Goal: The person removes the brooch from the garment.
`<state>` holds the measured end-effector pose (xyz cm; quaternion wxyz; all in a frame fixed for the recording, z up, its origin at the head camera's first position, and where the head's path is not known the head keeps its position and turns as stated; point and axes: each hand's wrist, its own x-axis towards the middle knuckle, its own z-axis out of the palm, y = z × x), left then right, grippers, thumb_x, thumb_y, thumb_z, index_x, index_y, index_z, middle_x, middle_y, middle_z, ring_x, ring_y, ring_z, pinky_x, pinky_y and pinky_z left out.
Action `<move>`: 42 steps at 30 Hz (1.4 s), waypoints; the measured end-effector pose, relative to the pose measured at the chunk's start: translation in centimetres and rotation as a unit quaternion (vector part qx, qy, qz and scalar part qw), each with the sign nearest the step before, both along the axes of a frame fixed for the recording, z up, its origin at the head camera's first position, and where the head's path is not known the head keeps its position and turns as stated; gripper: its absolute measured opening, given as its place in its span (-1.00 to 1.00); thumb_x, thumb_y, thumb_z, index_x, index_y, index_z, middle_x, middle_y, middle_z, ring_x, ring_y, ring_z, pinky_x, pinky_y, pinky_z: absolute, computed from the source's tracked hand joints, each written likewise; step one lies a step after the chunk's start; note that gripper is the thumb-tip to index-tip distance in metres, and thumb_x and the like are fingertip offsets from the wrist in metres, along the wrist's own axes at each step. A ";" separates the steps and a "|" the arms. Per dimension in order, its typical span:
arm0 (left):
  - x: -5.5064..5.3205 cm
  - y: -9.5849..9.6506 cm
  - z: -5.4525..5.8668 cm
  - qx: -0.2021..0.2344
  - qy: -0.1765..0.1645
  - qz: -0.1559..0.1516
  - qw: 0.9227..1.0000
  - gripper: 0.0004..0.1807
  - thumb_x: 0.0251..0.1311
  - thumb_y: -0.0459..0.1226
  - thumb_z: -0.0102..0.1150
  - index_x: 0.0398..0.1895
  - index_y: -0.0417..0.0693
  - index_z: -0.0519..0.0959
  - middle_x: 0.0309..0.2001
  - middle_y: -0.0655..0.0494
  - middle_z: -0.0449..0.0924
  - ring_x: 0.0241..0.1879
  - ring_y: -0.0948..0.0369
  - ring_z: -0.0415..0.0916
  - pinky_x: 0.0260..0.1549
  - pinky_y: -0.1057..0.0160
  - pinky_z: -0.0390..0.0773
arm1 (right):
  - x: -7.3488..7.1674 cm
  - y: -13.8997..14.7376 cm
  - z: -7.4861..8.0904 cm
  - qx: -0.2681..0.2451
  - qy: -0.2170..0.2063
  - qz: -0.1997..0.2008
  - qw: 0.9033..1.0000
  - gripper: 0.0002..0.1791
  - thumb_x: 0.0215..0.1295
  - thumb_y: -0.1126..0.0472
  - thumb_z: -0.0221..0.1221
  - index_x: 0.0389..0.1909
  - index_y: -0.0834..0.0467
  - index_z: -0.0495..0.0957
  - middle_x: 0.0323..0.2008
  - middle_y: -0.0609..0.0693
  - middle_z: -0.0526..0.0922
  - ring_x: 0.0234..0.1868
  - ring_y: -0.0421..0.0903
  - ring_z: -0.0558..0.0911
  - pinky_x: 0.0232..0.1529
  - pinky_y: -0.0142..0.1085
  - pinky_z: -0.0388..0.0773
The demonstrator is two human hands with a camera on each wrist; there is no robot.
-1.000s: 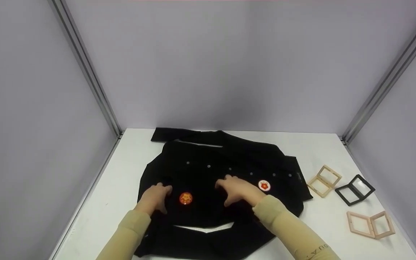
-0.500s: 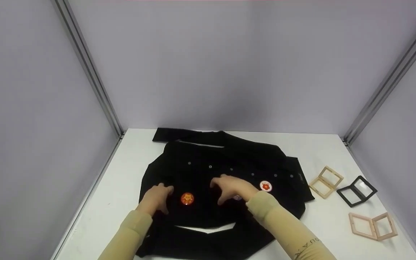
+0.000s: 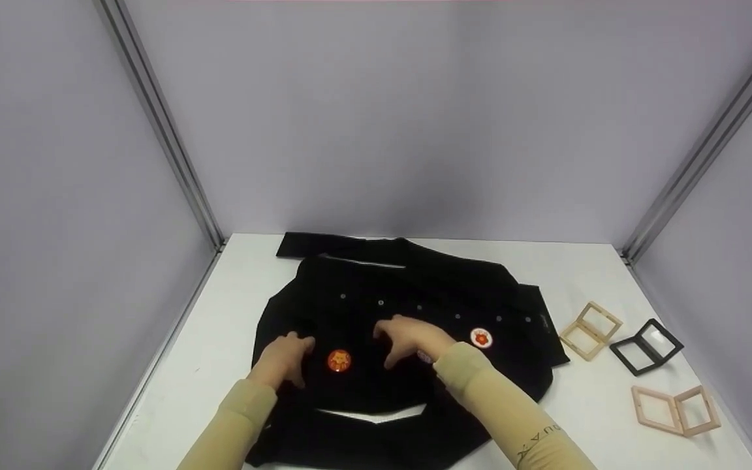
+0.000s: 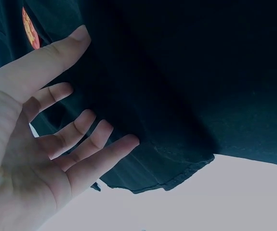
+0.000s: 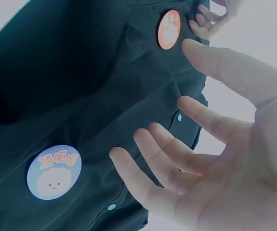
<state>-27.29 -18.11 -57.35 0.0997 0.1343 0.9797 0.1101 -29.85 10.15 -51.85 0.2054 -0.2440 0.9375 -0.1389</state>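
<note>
A black buttoned shirt (image 3: pixel 363 326) lies spread on the white table (image 3: pixel 219 313). On it is an orange round badge (image 3: pixel 339 360), between my two hands. My left hand (image 3: pixel 282 359) is at the shirt's left side, fingers loosely bent and holding nothing; the left wrist view shows its fingertips (image 4: pixel 132 140) right at the cloth. My right hand (image 3: pixel 412 338) hovers over the middle, thumb and fingers spread with nothing between them. A pale badge (image 3: pixel 424 357) is partly hidden by that wrist; the right wrist view shows its smiling face print (image 5: pixel 54 172). Right of it lies a white badge with a red flower (image 3: pixel 481 338).
Three hinged frames stand opened on the table's right: a light wooden frame (image 3: pixel 579 339), a black frame (image 3: pixel 634 358) and a pinkish frame (image 3: pixel 658 429). Grey panels (image 3: pixel 415 117) close off the back and both sides. The shirt's sleeve (image 3: pixel 350 444) runs along the front.
My right hand has moved left over the shirt, and the pale badge has come into view beside its wrist. The left hand has stayed nearly still.
</note>
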 end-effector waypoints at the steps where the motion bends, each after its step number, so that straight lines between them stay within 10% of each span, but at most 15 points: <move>1: 0.0 0.0 0.0 0.001 -0.001 0.001 1.000 -0.37 -0.40 -0.38 0.80 -0.21 -0.02 0.57 -0.10 -0.22 0.58 -0.05 -0.26 0.62 -0.01 -0.25 0.68 | 0.0 -0.1 0.0 -0.001 0.000 0.000 1.000 -0.29 -0.02 0.15 0.60 0.22 0.10 0.59 0.11 0.18 0.62 0.11 0.09 0.65 0.22 0.00 0.63; 42: 0.0 0.0 -0.3 -0.010 -0.001 0.000 1.000 -0.35 -0.36 -0.36 0.80 -0.15 -0.04 0.57 -0.09 -0.22 0.58 -0.03 -0.29 0.63 0.01 -0.24 0.68 | -0.4 -6.3 -4.0 0.024 0.089 -0.007 0.996 -0.36 0.09 0.02 0.57 0.21 0.04 0.61 0.15 0.13 0.64 0.18 0.12 0.64 0.21 -0.04 0.66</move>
